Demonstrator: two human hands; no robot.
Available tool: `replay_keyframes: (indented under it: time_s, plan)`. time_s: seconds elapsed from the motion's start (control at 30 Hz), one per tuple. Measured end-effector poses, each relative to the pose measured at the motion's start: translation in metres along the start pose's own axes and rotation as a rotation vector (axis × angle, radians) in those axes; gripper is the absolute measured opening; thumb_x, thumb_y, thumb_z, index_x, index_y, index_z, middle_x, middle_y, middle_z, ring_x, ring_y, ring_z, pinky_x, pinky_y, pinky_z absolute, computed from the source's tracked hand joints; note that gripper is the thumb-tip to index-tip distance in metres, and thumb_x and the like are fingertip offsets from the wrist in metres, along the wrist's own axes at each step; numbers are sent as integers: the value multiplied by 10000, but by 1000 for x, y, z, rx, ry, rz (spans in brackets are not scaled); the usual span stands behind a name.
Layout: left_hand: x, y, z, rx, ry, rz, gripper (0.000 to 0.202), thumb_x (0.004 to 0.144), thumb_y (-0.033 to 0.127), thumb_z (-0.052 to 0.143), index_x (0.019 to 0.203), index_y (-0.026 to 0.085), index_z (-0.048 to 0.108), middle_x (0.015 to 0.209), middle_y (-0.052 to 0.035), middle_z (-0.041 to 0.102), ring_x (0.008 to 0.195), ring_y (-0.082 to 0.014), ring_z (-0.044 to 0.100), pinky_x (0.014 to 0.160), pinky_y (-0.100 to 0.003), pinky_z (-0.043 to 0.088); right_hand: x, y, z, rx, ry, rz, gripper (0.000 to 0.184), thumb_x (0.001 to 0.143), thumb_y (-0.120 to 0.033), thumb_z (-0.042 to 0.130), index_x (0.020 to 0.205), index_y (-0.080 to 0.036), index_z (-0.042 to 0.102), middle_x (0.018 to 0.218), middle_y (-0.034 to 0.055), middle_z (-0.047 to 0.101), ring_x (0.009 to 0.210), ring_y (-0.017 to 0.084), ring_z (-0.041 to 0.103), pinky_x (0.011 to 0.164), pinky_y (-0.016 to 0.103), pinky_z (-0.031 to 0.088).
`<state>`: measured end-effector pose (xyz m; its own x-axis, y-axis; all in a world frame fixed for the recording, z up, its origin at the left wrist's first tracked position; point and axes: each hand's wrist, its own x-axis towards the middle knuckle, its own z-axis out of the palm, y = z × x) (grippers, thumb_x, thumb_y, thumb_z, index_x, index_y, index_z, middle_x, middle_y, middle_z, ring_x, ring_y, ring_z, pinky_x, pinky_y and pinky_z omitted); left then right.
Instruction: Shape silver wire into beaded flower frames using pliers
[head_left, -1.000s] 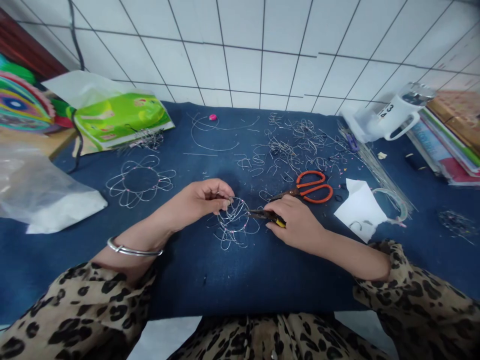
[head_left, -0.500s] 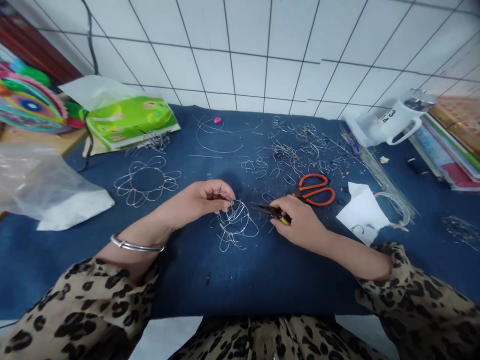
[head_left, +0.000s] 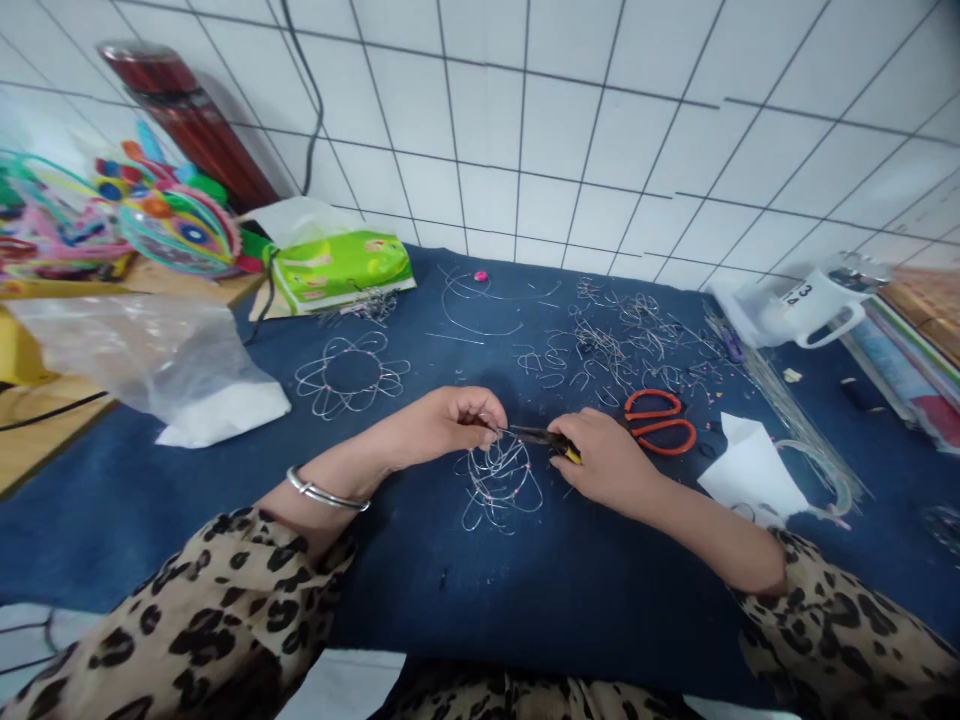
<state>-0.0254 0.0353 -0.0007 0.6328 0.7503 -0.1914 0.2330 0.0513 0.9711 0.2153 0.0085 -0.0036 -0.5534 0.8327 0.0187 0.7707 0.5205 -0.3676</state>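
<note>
Left hand [head_left: 442, 432] pinching wire flower [head_left: 495, 494]; right hand [head_left: 604, 455] gripping pliers [head_left: 553, 441], handles [head_left: 573, 454] mostly hidden

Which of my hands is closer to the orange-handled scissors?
Right. Your right hand is just left of the orange-handled scissors; your left hand is farther left, beyond the pliers.

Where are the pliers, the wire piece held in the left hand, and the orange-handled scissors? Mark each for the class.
Pliers [head_left: 543, 437]: head view, on the dark metal part.
Wire piece [head_left: 501, 474]: head view, among its looped wires.
Orange-handled scissors [head_left: 664, 425]: head view, on the orange handles.
</note>
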Motion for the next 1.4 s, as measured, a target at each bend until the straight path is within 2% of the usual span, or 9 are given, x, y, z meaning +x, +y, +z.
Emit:
replay_keyframes:
  time_s: [0.23, 0.37, 0.53, 0.7, 0.8, 0.97, 1.1, 1.27, 1.4]
  plan:
    - [1, -2, -1, 42, -19, 7, 109, 750, 139, 587, 859, 131, 579, 741, 15, 569, 660, -87, 501, 638, -231, 396, 1, 0, -7, -36, -93, 54, 180, 741, -200, 569, 916, -222, 534, 800, 5, 604, 751, 158, 507, 633, 258, 329]
    - [2, -3, -2, 66, -25, -3, 99, 746, 133, 589, 844, 128, 573, 733, 14, 567, 662, -87, 502, 633, -228, 397, 2, 2, -6, -89, -116, 39, 170, 742, -217, 545, 912, -219, 536, 789, 13, 604, 743, 163, 520, 618, 261, 319]
    - [2, -3, -2, 105, -38, 2, 93, 754, 168, 597, 837, 137, 566, 722, 21, 556, 643, -82, 488, 606, -217, 385, 2, 3, -3, -90, -87, 16, 193, 719, -162, 513, 905, -200, 545, 775, 18, 605, 734, 162, 519, 645, 268, 339]
    - [1, -2, -2, 117, -34, 3, 95, 755, 188, 601, 825, 140, 559, 708, 26, 540, 630, -80, 482, 595, -215, 386, -1, 7, -5, 64, -2, 45, 213, 729, -142, 487, 920, -193, 569, 813, 18, 606, 774, 154, 530, 697, 264, 374]
    - [1, -2, -2, 128, -38, 6, 110, 758, 204, 609, 833, 141, 560, 724, 19, 547, 644, -85, 487, 606, -222, 395, -2, 9, -9, 130, 4, 41, 198, 740, -134, 478, 895, -197, 585, 809, 14, 602, 756, 145, 528, 686, 261, 382]
    - [1, -1, -3, 109, -40, 16, 128, 760, 222, 622, 847, 145, 567, 743, 13, 553, 665, -92, 498, 622, -227, 402, -4, 8, -10, 112, -14, 23, 112, 776, -220, 545, 875, -192, 589, 813, 25, 606, 784, 164, 520, 716, 289, 393]
    - [0, -1, -3, 114, -36, 19, 119, 776, 216, 610, 865, 142, 582, 741, 10, 557, 660, -91, 492, 613, -222, 390, -5, 5, -6, 61, -16, 5, 169, 736, -272, 639, 874, -193, 582, 830, 26, 614, 811, 179, 509, 743, 313, 388]
    - [1, -3, -3, 76, 10, 60, 109, 786, 229, 606, 811, 124, 593, 803, -16, 584, 707, -100, 510, 669, -239, 406, -4, 5, -4, 57, -47, 16, 173, 734, -262, 647, 874, -199, 567, 818, 16, 615, 789, 174, 496, 717, 307, 381]
    - [2, -3, -1, 50, 42, 48, 123, 784, 238, 615, 804, 120, 589, 764, -10, 582, 669, -93, 503, 641, -235, 407, -3, 7, -5, 59, -49, 23, 157, 742, -222, 624, 885, -203, 562, 807, 7, 611, 772, 169, 489, 697, 297, 371]
